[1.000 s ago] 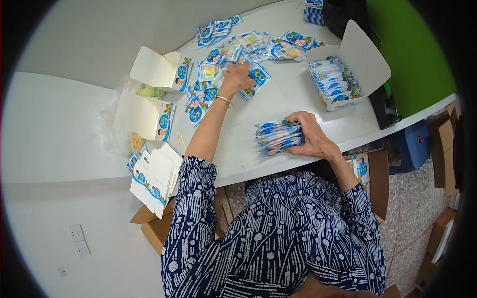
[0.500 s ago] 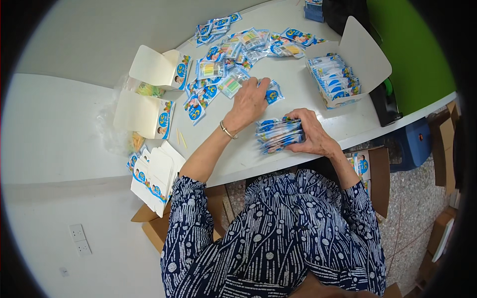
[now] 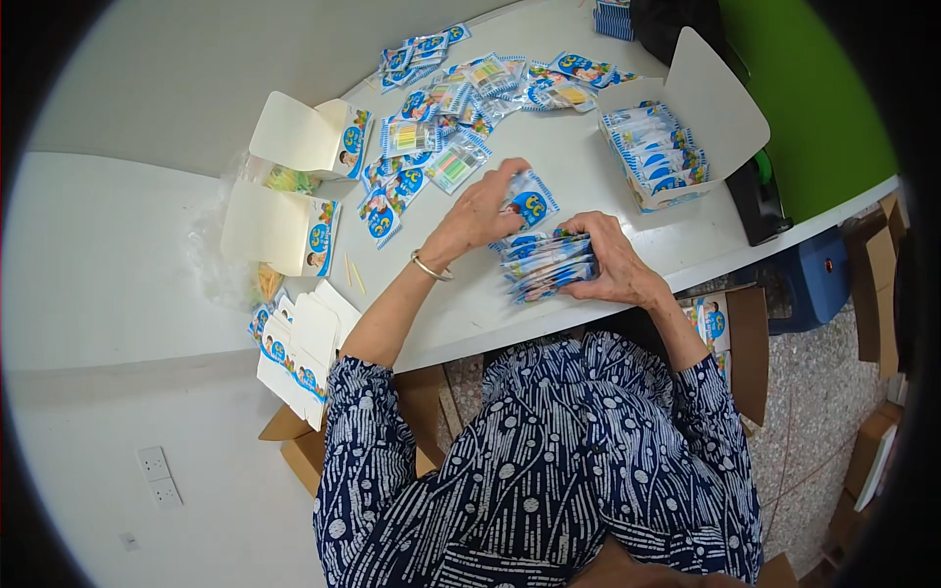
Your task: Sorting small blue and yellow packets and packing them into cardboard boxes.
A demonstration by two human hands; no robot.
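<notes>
My left hand [image 3: 472,218], with a bangle at the wrist, is closed on the edge of a small blue-and-white plastic packet [image 3: 532,204]. That packet lies just beyond a row of similar packets [image 3: 545,267] standing on edge near the table's front. My right hand [image 3: 619,263] grips the right side of this packet stack, thumb at the near side and fingers over the far side. Beyond my left hand lies a loose pile of packets [image 3: 459,162], some face down, showing coloured sticks through clear film.
An open white box [image 3: 659,201] at the right holds rows of packets. Two open-lidded boxes [image 3: 319,240] stand at the left, near a clear bag [image 3: 211,250]. Flattened cartons [image 3: 299,358] and two thin yellow sticks [image 3: 354,274] lie on the table [image 3: 441,318].
My left hand has drawn a packet from near the pile toward the stack, so its printed face shows more. My right hand stays on the stack.
</notes>
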